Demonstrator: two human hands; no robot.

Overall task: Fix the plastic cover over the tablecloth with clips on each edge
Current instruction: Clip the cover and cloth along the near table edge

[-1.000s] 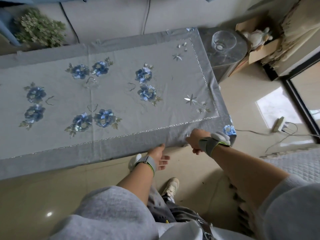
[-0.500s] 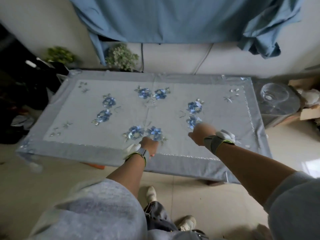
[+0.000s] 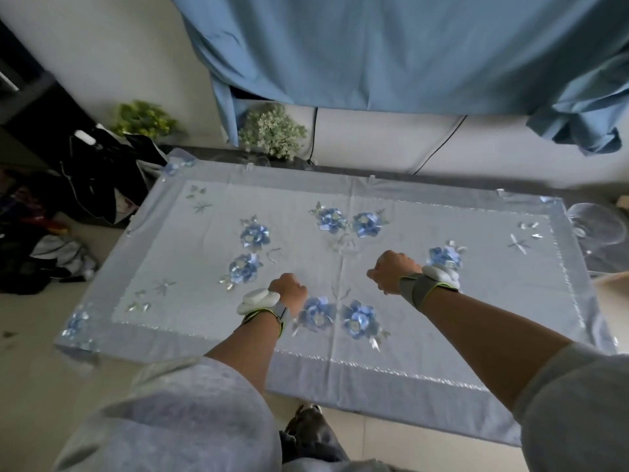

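A grey tablecloth (image 3: 340, 376) with blue embroidered flowers covers a low table, and a clear plastic cover (image 3: 190, 267) lies over it, showing as a sheen. Small clear clips (image 3: 500, 192) sit along the far edge. My left hand (image 3: 287, 289) hovers over the middle of the cloth with its fingers curled into a fist. My right hand (image 3: 391, 270) is a little farther and to the right, also curled shut. Nothing shows in either hand. Both wrists wear grey straps with white pods.
A blue curtain (image 3: 408, 52) hangs above the far wall. Two potted plants (image 3: 272, 131) stand behind the table. Dark clothes (image 3: 102, 172) lie piled at the left. A glass bowl (image 3: 595, 226) sits on a side stand at the right. My foot (image 3: 306, 424) is under the near edge.
My view has swung from the table's right near corner to its middle. Both hands rose from the near edge and now reach over the centre of the cloth.
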